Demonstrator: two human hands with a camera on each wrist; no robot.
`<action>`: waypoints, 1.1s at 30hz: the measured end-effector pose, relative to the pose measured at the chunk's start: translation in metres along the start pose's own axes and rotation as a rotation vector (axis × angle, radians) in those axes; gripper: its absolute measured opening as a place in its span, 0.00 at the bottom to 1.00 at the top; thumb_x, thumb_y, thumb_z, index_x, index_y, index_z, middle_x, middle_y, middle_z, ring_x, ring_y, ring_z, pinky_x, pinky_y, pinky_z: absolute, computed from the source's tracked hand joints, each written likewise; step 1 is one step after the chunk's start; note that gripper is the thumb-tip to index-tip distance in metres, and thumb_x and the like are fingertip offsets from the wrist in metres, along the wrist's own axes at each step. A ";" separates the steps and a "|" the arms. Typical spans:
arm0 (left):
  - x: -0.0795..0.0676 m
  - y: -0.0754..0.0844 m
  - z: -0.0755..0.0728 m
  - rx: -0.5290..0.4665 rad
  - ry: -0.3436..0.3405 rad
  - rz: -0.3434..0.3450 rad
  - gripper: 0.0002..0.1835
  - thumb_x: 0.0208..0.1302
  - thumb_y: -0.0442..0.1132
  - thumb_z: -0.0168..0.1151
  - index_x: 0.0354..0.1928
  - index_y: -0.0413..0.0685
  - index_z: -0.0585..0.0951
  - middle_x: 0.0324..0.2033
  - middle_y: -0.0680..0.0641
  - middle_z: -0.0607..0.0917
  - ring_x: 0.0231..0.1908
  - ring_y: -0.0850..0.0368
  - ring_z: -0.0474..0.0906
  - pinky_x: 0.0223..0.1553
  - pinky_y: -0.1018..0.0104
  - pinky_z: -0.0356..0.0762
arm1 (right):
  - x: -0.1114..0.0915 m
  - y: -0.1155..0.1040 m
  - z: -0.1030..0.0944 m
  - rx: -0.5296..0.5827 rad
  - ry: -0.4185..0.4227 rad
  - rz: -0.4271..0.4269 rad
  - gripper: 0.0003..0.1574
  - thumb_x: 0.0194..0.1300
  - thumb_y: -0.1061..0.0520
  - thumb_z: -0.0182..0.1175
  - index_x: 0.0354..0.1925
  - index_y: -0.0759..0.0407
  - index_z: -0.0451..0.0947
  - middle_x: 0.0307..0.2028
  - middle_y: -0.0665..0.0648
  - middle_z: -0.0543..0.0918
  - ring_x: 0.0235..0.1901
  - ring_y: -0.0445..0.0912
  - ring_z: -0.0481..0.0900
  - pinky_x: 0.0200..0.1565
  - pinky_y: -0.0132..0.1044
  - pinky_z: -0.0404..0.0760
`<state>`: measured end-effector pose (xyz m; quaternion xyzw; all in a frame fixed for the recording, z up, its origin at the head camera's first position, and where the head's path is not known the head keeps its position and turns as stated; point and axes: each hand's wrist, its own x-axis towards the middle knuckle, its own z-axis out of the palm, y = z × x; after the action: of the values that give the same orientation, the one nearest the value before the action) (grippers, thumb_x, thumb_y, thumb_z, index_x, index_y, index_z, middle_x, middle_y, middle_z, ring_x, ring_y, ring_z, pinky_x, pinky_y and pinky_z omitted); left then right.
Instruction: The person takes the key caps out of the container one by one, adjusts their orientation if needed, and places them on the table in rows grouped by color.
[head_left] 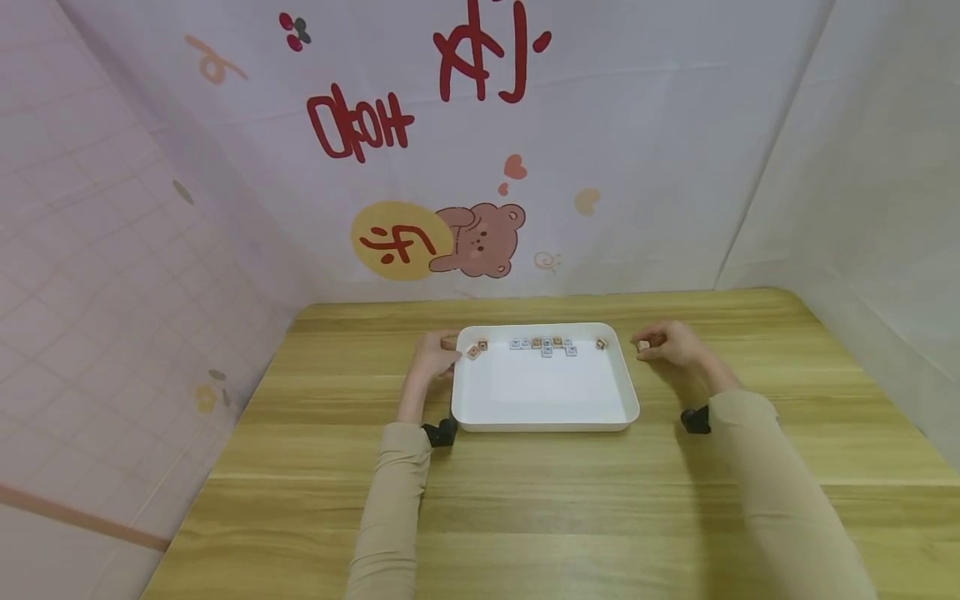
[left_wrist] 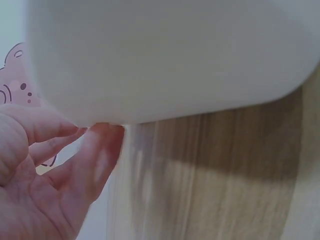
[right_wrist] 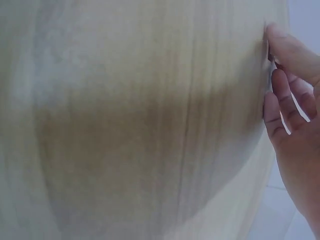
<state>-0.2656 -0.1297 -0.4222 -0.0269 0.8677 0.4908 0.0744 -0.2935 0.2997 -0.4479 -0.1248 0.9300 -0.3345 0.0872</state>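
A shallow white tray [head_left: 545,392] lies on the wooden table. Several small square pieces like keycaps [head_left: 547,343], white or orange-brown with darker middles, stand along its far side; two brown ones [head_left: 477,348] sit at the left corner and one [head_left: 601,343] at the right. My left hand [head_left: 432,357] is at the tray's left wall, its fingertips touching the outside in the left wrist view. Right of the tray, my right hand [head_left: 673,343] pinches a small pale square piece [head_left: 643,345] just above the table. In the right wrist view the fingers mostly hide that piece.
The wooden table [head_left: 540,508] spreads around the tray. A white cloth wall [head_left: 645,242] with red characters and a bear print stands behind it. Dark wrist mounts [head_left: 441,432] sit at both wrists, below beige sleeves.
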 end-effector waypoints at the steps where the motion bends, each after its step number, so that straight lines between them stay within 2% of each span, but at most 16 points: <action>1: 0.000 0.000 0.000 0.008 0.003 0.005 0.26 0.59 0.27 0.57 0.62 0.39 0.73 0.47 0.31 0.82 0.35 0.42 0.83 0.24 0.68 0.78 | 0.000 -0.002 -0.002 0.000 -0.007 0.000 0.24 0.58 0.57 0.66 0.52 0.66 0.78 0.40 0.64 0.81 0.38 0.48 0.73 0.38 0.35 0.73; 4: 0.001 -0.001 0.001 0.023 0.001 0.026 0.26 0.59 0.27 0.56 0.62 0.38 0.73 0.49 0.32 0.82 0.41 0.44 0.82 0.28 0.67 0.79 | -0.002 -0.008 -0.009 -0.001 -0.004 -0.001 0.25 0.61 0.55 0.63 0.54 0.66 0.77 0.46 0.69 0.81 0.43 0.53 0.77 0.42 0.38 0.76; 7: 0.002 -0.002 0.001 0.039 -0.015 0.064 0.25 0.60 0.27 0.55 0.62 0.36 0.72 0.54 0.34 0.80 0.51 0.44 0.79 0.40 0.62 0.80 | 0.000 -0.014 -0.018 0.031 0.030 -0.014 0.27 0.64 0.52 0.60 0.57 0.67 0.74 0.50 0.71 0.79 0.46 0.56 0.77 0.45 0.42 0.77; 10: 0.003 -0.004 0.001 0.044 -0.039 0.102 0.25 0.61 0.27 0.54 0.62 0.34 0.71 0.59 0.35 0.76 0.59 0.42 0.74 0.54 0.56 0.77 | 0.006 -0.023 -0.025 0.081 0.087 -0.031 0.29 0.66 0.49 0.58 0.57 0.67 0.74 0.52 0.70 0.78 0.47 0.53 0.74 0.47 0.47 0.76; 13: 0.004 -0.005 0.001 0.029 -0.057 0.120 0.25 0.62 0.26 0.53 0.63 0.34 0.71 0.62 0.36 0.74 0.63 0.42 0.70 0.59 0.52 0.72 | 0.014 -0.039 -0.025 0.149 0.142 -0.055 0.26 0.67 0.48 0.57 0.57 0.64 0.75 0.53 0.68 0.78 0.48 0.51 0.73 0.50 0.50 0.75; 16: 0.005 -0.006 0.002 0.011 -0.056 0.110 0.26 0.61 0.25 0.53 0.63 0.35 0.71 0.62 0.36 0.73 0.62 0.43 0.71 0.56 0.55 0.75 | 0.025 -0.060 -0.018 0.217 0.157 -0.085 0.24 0.67 0.48 0.56 0.56 0.60 0.77 0.54 0.66 0.78 0.50 0.51 0.73 0.51 0.50 0.74; 19: 0.004 -0.006 0.002 -0.014 -0.048 0.072 0.26 0.61 0.25 0.53 0.63 0.37 0.72 0.62 0.37 0.74 0.57 0.45 0.75 0.45 0.62 0.79 | 0.038 -0.085 -0.006 0.274 0.125 -0.118 0.24 0.67 0.49 0.56 0.56 0.59 0.76 0.55 0.66 0.78 0.52 0.52 0.74 0.53 0.50 0.73; 24: 0.004 -0.005 0.002 -0.049 -0.049 0.028 0.27 0.60 0.25 0.52 0.64 0.38 0.71 0.60 0.37 0.76 0.46 0.48 0.79 0.30 0.71 0.73 | 0.059 -0.125 0.019 0.333 0.063 -0.180 0.24 0.66 0.50 0.58 0.56 0.61 0.77 0.55 0.64 0.80 0.52 0.54 0.77 0.56 0.49 0.74; 29: 0.005 -0.005 0.001 -0.077 -0.050 -0.004 0.27 0.60 0.24 0.52 0.64 0.38 0.71 0.59 0.37 0.77 0.39 0.50 0.79 0.25 0.71 0.70 | 0.078 -0.153 0.053 0.370 -0.025 -0.235 0.20 0.66 0.55 0.58 0.54 0.63 0.78 0.53 0.65 0.81 0.53 0.58 0.78 0.57 0.49 0.75; 33: 0.005 -0.005 0.001 -0.085 -0.053 -0.003 0.27 0.58 0.25 0.53 0.63 0.37 0.72 0.58 0.36 0.78 0.40 0.50 0.79 0.26 0.72 0.72 | 0.089 -0.169 0.081 0.300 -0.078 -0.240 0.18 0.65 0.56 0.59 0.52 0.62 0.79 0.50 0.62 0.83 0.51 0.54 0.80 0.55 0.46 0.77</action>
<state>-0.2704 -0.1316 -0.4277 -0.0185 0.8438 0.5275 0.0968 -0.3291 0.0998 -0.4076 -0.2332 0.8442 -0.4721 0.1006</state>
